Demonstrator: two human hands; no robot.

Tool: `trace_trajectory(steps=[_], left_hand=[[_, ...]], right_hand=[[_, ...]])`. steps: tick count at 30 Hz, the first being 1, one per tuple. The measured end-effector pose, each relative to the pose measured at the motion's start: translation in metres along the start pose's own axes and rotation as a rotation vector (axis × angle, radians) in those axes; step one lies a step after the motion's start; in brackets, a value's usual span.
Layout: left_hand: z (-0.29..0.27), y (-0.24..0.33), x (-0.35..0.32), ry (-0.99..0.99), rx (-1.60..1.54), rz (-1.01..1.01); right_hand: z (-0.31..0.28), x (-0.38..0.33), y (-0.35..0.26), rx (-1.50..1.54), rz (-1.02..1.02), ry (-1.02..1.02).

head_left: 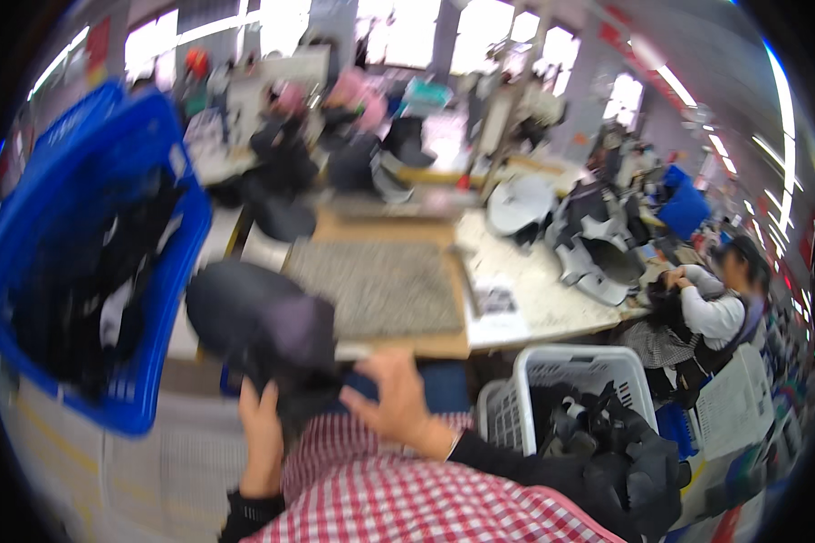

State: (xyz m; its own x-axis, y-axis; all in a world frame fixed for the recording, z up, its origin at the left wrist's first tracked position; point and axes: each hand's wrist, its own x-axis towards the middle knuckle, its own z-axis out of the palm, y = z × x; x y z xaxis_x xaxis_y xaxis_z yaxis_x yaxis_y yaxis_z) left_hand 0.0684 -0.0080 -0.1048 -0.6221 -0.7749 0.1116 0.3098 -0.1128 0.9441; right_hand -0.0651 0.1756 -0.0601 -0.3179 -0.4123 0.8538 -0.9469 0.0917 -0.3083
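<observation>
A dark cap point(244, 312), blurred by motion, is tilted in front of me with its rounded brim toward the far left. My left hand point(261, 434) grips its lower edge, fingers closed on the dark fabric. Close to the cap's right side is my right hand point(397, 398), thumb and fingers apart and nothing between them. Whether its fingertips touch the cap, I cannot tell. Beyond the cap, a speckled grey pad point(380, 281) lies on a brown board point(457, 337) on the worktable.
A blue crate point(145, 398) with dark pieces stands at the left. A white basket point(578, 356) of dark pieces sits right of my lap. Black, grey and white caps point(521, 204) lie along the table. A printed sheet point(500, 308) is beside the pad. Another person point(715, 312) works at far right.
</observation>
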Motion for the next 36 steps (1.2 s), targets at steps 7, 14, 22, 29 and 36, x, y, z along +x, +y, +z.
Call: trace_trajectory(steps=[7, 14, 22, 29, 36], left_hand=[[-0.003, 0.018, -0.005, -0.224, 0.427, 0.237], [0.002, 0.02, -0.03, -0.103, 0.751, 0.552], [-0.066, -0.029, -0.066, 0.025, 0.81, 0.374], [-0.203, -0.085, -0.158, 0.533, 0.25, -0.69], [-0.216, -0.126, -0.086, 0.624, -0.035, -0.401]], right_hand=[[0.02, -0.034, -0.002, 0.394, 0.763, -0.521], [0.046, -0.045, -0.019, 0.929, 0.985, -0.389], [0.083, -0.072, -0.026, 1.102, 1.03, -0.953], [0.099, -0.087, -0.016, 0.761, 0.417, -1.604], [0.101, -0.081, 0.003, 0.829, 0.548, -1.568]])
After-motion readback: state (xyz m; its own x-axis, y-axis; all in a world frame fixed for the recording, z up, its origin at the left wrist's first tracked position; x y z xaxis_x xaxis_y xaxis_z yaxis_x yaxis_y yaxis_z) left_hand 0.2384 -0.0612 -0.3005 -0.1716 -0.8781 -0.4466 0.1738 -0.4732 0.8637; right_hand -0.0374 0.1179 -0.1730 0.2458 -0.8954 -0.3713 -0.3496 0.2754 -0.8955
